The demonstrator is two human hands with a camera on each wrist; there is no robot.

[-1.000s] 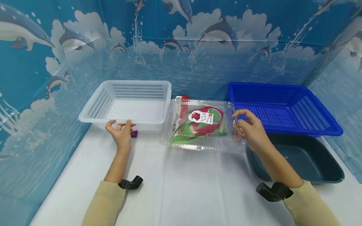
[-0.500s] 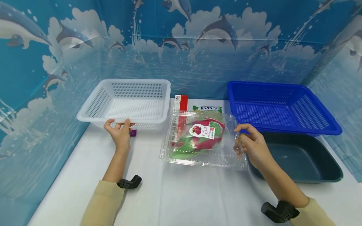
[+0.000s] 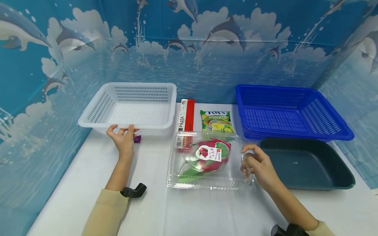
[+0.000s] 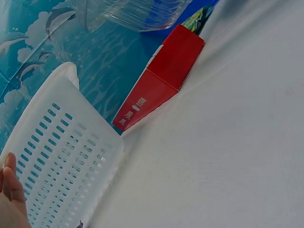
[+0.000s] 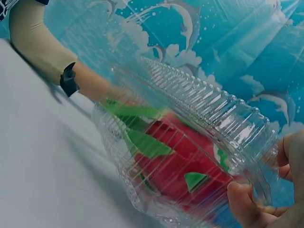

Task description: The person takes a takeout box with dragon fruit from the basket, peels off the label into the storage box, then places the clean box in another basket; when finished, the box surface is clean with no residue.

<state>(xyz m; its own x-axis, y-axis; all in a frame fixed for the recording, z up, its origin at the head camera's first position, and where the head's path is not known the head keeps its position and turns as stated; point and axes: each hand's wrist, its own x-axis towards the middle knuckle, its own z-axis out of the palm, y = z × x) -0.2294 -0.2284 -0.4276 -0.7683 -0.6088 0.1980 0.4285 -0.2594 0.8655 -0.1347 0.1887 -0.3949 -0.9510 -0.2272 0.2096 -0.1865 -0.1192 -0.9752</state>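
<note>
My left hand (image 3: 124, 139) grips the near rim of the white slotted basket (image 3: 141, 127), thumb and fingers at its edge. In the left wrist view its fingers (image 4: 15, 187) show beside the basket's wall (image 4: 57, 152). My right hand (image 3: 260, 167) pinches the right edge of a clear plastic clamshell box (image 3: 227, 183). Inside it lies a red and green dragon fruit (image 3: 214, 162), with a white label (image 3: 208, 153) over it. In the right wrist view the thumb (image 5: 241, 202) presses near the clamshell's rim, and the fruit shows through the ribbed wall.
Behind the clamshell lie a red and white pasta box (image 3: 187, 114), partly overlapped, and a green FOX'S candy bag (image 3: 217, 121). A blue basket (image 3: 292, 134) stands back right, with a dark green basin (image 3: 307, 186) before it. A small purple packet (image 3: 137, 139) lies by the left hand.
The right hand has brought the clamshell toward the front of the table, uncovering the pasta box and candy bag behind it. The left hand stays at the white basket's rim.
</note>
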